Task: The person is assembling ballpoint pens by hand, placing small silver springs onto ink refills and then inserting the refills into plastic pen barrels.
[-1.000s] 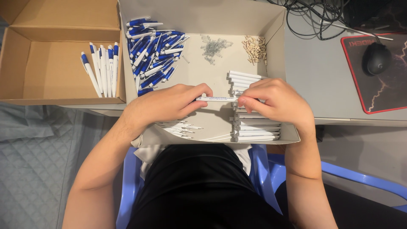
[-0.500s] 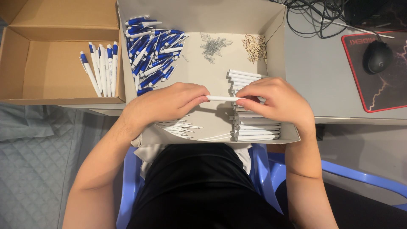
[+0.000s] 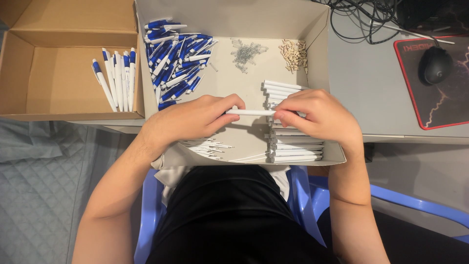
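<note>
Both hands meet over the middle of the large open cardboard tray (image 3: 320,34), and between them runs one slim white pen barrel (image 3: 250,112), held level. The left hand (image 3: 193,120) pinches its left end with curled fingers, while the right hand (image 3: 320,117) closes thumb and fingertips on its right end, so each hand is clamped on the same barrel and they stand a short gap apart. Compared with the views from a second and half a second ago, almost nothing has shifted: the grip, the height of the barrel and the spread of the hands all match, which suggests, as a judgement, that the person is busy fitting or checking something at one end of the barrel; what exactly goes on under the fingertips is hidden. Just beneath the right hand lies a stack of white barrels (image 3: 293,149) in neat rows, and under the left hand a loose bunch of thin white refills (image 3: 205,145). Further back in the tray sit a heap of blue-and-white pen parts (image 3: 176,54), a small cluster of metal springs (image 3: 246,53) and a pile of small tan pieces (image 3: 293,53). In the brown box (image 3: 29,78) to the left a few finished blue-and-white pens (image 3: 117,80) lie side by side. To the right, a computer mouse (image 3: 436,64) rests on a black mouse pad (image 3: 439,107).
</note>
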